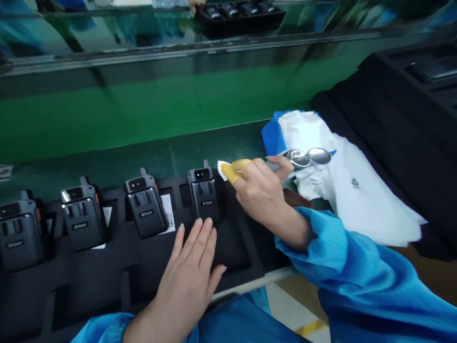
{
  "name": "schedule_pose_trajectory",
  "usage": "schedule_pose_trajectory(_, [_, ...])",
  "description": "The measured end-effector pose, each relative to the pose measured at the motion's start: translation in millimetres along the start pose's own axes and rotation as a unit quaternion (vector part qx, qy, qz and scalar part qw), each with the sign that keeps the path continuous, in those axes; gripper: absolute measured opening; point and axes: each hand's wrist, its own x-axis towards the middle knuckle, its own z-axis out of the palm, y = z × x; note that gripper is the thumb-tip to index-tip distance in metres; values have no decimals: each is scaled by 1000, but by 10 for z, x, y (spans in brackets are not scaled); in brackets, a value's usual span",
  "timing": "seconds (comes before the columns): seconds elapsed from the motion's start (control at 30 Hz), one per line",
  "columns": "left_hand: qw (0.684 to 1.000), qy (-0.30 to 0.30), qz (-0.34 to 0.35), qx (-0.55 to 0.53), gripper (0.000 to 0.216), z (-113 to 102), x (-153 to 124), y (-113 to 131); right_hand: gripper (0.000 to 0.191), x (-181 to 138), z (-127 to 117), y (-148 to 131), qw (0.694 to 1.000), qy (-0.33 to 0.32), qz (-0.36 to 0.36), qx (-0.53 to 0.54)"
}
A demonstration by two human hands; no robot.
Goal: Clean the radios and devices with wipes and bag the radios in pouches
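Note:
My left hand [193,271] lies flat, fingers stretched out, at the lower end of a black two-way radio [206,200] marked "Riton". Its fingertips touch or nearly touch that radio. Yellow finger covers are on two fingers of my right hand [259,188], which pinches a small white wipe [222,170] just right of the same radio's top. More radios of this kind lie to the left: one beside it [147,213], another [83,224] and a third [21,238] at the edge. They rest face down in a black foam tray [150,267].
Beyond my right hand are a shiny metal piece with two round parts [309,157], a blue box [274,136] and white cloths [367,190]. Stacked black trays [400,124] stand at the right. Behind the green wall [143,105], another tray of devices [243,19] and a person's hand [197,4] show.

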Motion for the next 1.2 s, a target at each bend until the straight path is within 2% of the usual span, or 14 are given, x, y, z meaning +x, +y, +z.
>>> schedule_pose_trajectory(0.1, [1000,-11,5,-6,43,-10,3,-1,25,-177,-135,-113,999,-11,25,39])
schedule_pose_trajectory(0.27, [1000,-19,10,-8,46,-4,3,-7,21,-237,-247,-431,997,-15,-70,43])
schedule_pose_trajectory(0.37, [1000,-19,15,2,47,-8,6,-10,27,-237,-208,-469,996,-24,-81,29])
schedule_pose_trajectory(0.47, [1000,-20,23,6,46,-19,12,-16,30,-298,-211,-350,998,-22,-56,5])
schedule_pose_trajectory(0.57, [1000,-21,23,1,46,-21,13,-29,29,-370,-319,-90,1000,11,-11,-19])
schedule_pose_trajectory(0.7, [999,3,36,3,44,9,10,-54,28,-360,-517,370,983,70,142,-90])
schedule_pose_trajectory(0.8, [996,54,63,15,43,21,10,-61,29,-284,-568,632,970,42,200,-131])
schedule_pose_trajectory(0.93, [990,111,77,34,38,-80,-83,-74,31,-233,-505,736,971,-40,180,-150])
schedule_pose_trajectory(1.03, [991,124,42,37,35,-213,-247,-148,29,-278,-486,731,978,-67,149,-130])
schedule_pose_trajectory(1.1, [991,125,6,40,34,-280,-355,-238,28,-281,-472,747,986,-53,110,-113])
schedule_pose_trajectory(1.2, [990,125,-36,53,33,-313,-466,-391,27,-134,-411,644,988,45,66,-132])
